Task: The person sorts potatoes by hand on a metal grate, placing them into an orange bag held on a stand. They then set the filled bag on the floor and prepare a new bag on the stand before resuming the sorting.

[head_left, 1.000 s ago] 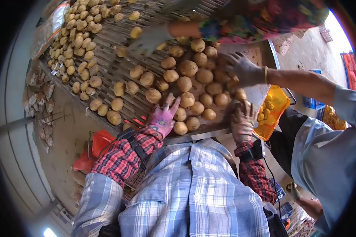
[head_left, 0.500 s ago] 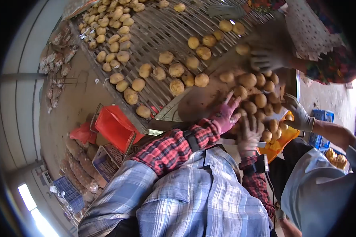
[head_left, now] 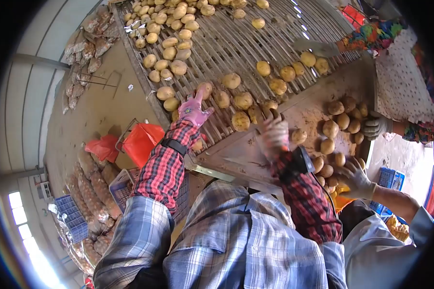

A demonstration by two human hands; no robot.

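Observation:
My left hand (head_left: 193, 111), in a pink glove, lies over the slatted rack with its fingers apart. Its fingertips are right at a potato (head_left: 205, 90), and more potatoes sit on both sides of it. My right hand (head_left: 274, 136), gloved and smeared by motion, is over the lower edge of the rack, where the slats meet the metal chute (head_left: 246, 154). A potato (head_left: 270, 105) shows just beyond its fingers, and a single potato (head_left: 299, 136) lies to its right on the chute. Between my hands, several potatoes (head_left: 240, 121) rest on the slats.
Across the chute, a co-worker's gloved hand (head_left: 375, 126) is beside a cluster of potatoes (head_left: 330, 129); their other hand (head_left: 318, 47) is over the rack. Another person's gloved hand (head_left: 354, 178) touches potatoes above an orange bag (head_left: 341, 201). A red basket (head_left: 142, 143) stands left, near filled sacks (head_left: 103, 190).
Both my hands have moved left from the chute's potato cluster to the rack, and my view has shifted. The cluster has spread toward the co-worker across the chute.

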